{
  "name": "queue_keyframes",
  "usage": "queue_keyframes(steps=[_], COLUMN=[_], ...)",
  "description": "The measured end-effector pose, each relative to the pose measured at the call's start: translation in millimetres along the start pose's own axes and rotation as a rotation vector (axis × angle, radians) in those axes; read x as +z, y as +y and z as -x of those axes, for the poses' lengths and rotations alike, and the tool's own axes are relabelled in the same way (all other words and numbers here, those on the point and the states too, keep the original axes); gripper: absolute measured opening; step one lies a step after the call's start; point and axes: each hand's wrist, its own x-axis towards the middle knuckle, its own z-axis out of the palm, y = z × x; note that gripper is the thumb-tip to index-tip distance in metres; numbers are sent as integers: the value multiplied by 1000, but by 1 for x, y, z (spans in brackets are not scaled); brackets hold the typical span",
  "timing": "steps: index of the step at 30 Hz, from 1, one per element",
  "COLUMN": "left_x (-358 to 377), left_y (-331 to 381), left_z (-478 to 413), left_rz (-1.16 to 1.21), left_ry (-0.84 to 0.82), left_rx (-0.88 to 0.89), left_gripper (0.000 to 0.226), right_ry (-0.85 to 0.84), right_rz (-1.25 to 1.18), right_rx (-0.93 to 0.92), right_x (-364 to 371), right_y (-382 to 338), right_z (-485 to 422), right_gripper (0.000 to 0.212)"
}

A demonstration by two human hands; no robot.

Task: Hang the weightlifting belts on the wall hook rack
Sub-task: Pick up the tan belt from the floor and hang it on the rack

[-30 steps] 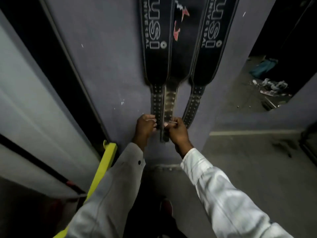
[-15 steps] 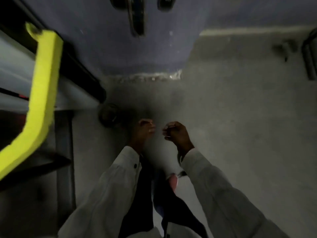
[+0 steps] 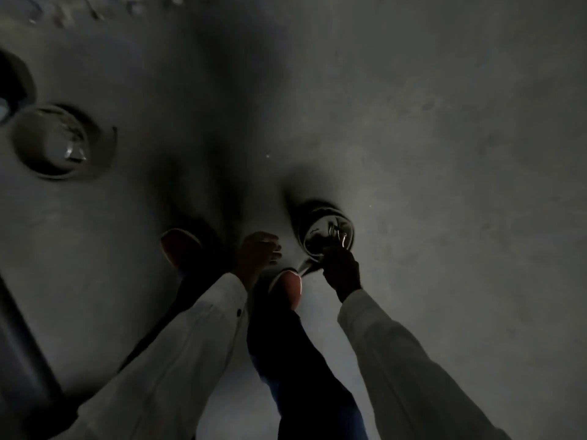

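Observation:
The view points straight down at a dim grey floor. A coiled weightlifting belt [image 3: 320, 241] with a shiny buckle lies just ahead of my feet. My right hand [image 3: 342, 272] is down at its near edge, fingers curled round the belt's loose end. My left hand [image 3: 258, 254] hovers to the left of that coil, fingers loosely bent and holding nothing. A second coiled belt [image 3: 62, 142] lies on the floor at the far left. The wall, the hook rack and the hung belts are out of view.
My two shoes [image 3: 181, 249] [image 3: 287, 285] stand between the hands and my body. A dark machine frame [image 3: 22, 350] runs along the lower left edge. Bare concrete floor [image 3: 460, 154] spreads to the right and ahead.
Both hands left the hung belt on the wall. My view swung down to the floor, and my right hand dropped onto a coiled belt there.

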Motion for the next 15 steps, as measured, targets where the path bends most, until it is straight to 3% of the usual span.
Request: queue_keyframes(steps=[5, 9, 12, 15], left_x=[9, 18, 18, 22], left_y=[-26, -40, -54, -65], left_z=[-79, -109, -123, -120], left_rz=[-136, -288, -360, -389], left_ry=[-86, -106, -49, -136], left_rx=[37, 89, 110, 82], left_gripper=[28, 35, 32, 30], right_ry=[99, 102, 107, 133], right_rz=[-28, 107, 149, 149], right_rx=[60, 79, 95, 100], right_x=[37, 59, 75, 80], right_y=[39, 45, 51, 55], right_z=[-80, -120, -131, -128], right_gripper=[43, 36, 34, 34])
